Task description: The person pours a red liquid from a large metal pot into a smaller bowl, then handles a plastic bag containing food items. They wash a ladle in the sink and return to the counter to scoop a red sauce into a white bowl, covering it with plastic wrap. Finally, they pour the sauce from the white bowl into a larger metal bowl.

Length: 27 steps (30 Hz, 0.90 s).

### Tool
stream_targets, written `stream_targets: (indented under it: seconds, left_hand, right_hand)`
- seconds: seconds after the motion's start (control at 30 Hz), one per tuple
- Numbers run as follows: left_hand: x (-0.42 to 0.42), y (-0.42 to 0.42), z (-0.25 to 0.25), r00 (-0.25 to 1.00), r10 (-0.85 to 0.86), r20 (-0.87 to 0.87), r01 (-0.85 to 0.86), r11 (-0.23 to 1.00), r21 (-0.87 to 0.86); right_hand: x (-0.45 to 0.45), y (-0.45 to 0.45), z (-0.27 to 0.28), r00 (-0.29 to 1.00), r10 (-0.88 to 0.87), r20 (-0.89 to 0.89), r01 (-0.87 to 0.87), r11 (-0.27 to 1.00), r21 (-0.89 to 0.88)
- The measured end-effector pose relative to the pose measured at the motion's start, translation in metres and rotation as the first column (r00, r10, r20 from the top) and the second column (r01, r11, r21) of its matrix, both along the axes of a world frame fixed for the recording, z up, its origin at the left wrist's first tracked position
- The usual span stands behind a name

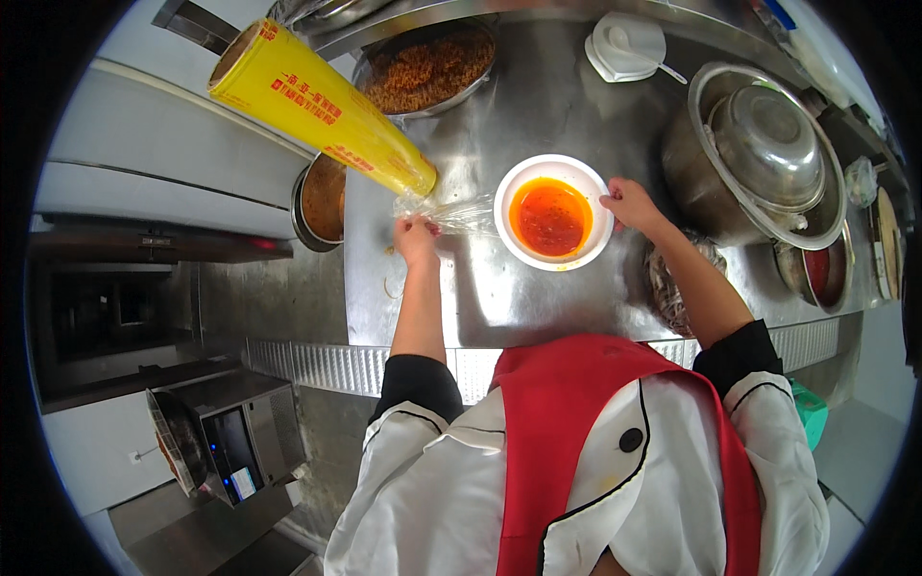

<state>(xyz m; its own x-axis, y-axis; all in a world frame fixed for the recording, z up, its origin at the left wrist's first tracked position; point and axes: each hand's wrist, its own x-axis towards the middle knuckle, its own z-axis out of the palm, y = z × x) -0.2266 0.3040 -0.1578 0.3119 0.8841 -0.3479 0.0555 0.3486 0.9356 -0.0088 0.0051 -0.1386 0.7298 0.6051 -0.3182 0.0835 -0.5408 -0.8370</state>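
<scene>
A white bowl [512,187] of orange-red oily liquid [551,217] with dark specks sits on the steel worktop before me. Bunched clear cling film [464,214] stretches from its left rim to my left hand [418,241], whose fingers are closed on it. My right hand [634,205] pinches at the bowl's right rim; whether film is also between those fingers is not visible. Just beyond my left hand stands a large yellow-wrapped roll of cling film [324,108] bearing red writing, its hollow core showing at the top.
Behind the roll is a pan of brown crumbly food [432,68]. White dishes with a spoon [627,47] lie at the back. To the right are a large steel pot [691,165] holding an upturned metal bowl [774,137], a wrapped bundle [666,284] and a container of red sauce [817,273].
</scene>
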Motion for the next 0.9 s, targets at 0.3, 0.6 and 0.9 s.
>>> stream_targets:
  seconds: [0.3, 0.6, 0.9]
  left_hand:
    - [-0.026, -0.005, -0.003, 0.959, -0.171, -0.227, 0.271, 0.791, 0.549]
    - [-0.01, -0.053, 0.018, 0.524, -0.243, -0.816, 0.85, 0.207, 0.484]
    - [-0.013, -0.062, 0.069, 0.75, -0.13, -0.648, 0.656, 0.271, 0.705]
  right_hand:
    - [-0.007, -0.03, 0.01, 0.889, 0.128, 0.439, 0.0, 0.96, -0.279]
    - [0.039, 0.056, 0.187, 0.986, -0.167, -0.002, 0.128, 0.749, 0.65]
    - [0.17, 0.091, 0.269, 0.866, -0.263, -0.426, 0.482, 0.669, 0.566]
